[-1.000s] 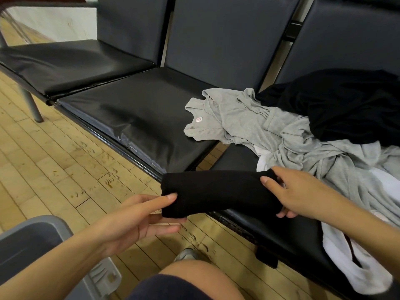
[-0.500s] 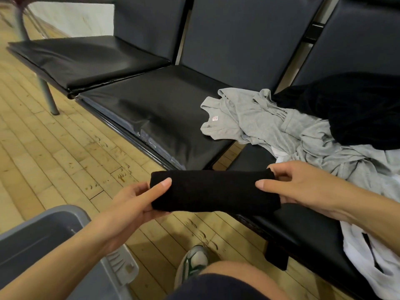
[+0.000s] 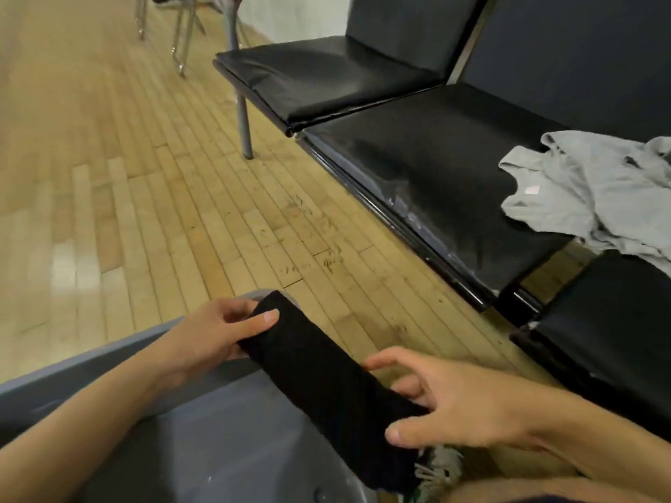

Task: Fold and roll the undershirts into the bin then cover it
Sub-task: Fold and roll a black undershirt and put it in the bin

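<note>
Rolled black undershirt [image 3: 326, 386] carried off bench seat edge, now over grey bin [image 3: 232, 430], slanting across bin's far rim instead of level in front of bench. Left hand [image 3: 214, 335] shifted from under roll's end to gripping its upper end at bin's far rim. Right hand [image 3: 454, 412] loosened: fingers spread, thumb and fingertips at roll's lower end. View swung left; black and white clothes gone from sight, bin fills lower left.
</note>
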`<state>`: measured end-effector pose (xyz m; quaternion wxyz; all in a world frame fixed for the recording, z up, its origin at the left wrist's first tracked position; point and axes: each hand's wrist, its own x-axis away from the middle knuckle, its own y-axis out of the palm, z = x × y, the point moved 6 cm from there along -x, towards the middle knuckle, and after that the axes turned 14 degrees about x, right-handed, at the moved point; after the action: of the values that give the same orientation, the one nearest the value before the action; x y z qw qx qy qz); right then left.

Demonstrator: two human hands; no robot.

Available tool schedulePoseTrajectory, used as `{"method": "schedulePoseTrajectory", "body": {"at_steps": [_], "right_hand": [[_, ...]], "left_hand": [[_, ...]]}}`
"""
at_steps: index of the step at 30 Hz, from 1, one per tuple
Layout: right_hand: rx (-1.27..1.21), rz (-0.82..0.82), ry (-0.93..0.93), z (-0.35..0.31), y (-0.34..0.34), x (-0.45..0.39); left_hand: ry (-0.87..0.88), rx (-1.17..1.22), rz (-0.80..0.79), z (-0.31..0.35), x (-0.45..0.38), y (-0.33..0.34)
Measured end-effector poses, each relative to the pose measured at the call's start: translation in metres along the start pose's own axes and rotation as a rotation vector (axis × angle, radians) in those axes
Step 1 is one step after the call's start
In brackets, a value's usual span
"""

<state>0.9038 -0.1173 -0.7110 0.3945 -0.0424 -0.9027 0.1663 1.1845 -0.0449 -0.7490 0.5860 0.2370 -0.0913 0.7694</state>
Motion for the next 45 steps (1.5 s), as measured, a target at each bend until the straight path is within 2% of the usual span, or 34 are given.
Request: {"method": "schedulePoseTrajectory", "body": {"at_steps": [4,9,14,23,26,29,31,36,40,42,45], "right_hand": [[0.087,-0.14,-0.007,-0.032,0.031,-0.049],[-0.002,-0.25,-0.009,-0.051,0.059,-0.086],[0.099,-0.165,0.026,-0.041,0.058,-0.105],[0.338,0.028,0.055,-0.028,0.017,-0.109],[0.387,0.077,0.047,-0.016,0.01,-0.113],[0.462,0.036,0.057,-0.007,0.025,-0.114],[0.491,0.0,0.048,-0.004,0.041,-0.116],[0.527,-0.112,0.099,0.011,0.066,-0.136],[0.56,-0.117,0.18,0.022,0.067,-0.14],[0.627,-0.15,0.182,0.023,0.067,-0.141],[0.689,-0.099,0.128,0.011,0.059,-0.145]], "left_hand": [[-0.081,-0.144,-0.048,-0.015,-0.007,-0.028],[-0.072,-0.264,-0.041,-0.017,-0.023,-0.044],[-0.037,-0.318,0.001,-0.015,-0.046,-0.053],[0.034,-0.174,0.046,0.002,-0.093,-0.034],[0.074,-0.267,0.033,0.001,-0.105,-0.03],[0.106,-0.605,-0.031,-0.019,-0.109,-0.017],[0.096,-0.739,-0.076,-0.041,-0.114,-0.011],[-0.047,-0.765,-0.183,-0.092,-0.134,-0.02],[-0.109,-0.665,-0.172,-0.118,-0.141,-0.014],[-0.14,-0.746,-0.18,-0.137,-0.145,-0.008],[-0.19,-0.979,-0.203,-0.174,-0.149,-0.001]]}}
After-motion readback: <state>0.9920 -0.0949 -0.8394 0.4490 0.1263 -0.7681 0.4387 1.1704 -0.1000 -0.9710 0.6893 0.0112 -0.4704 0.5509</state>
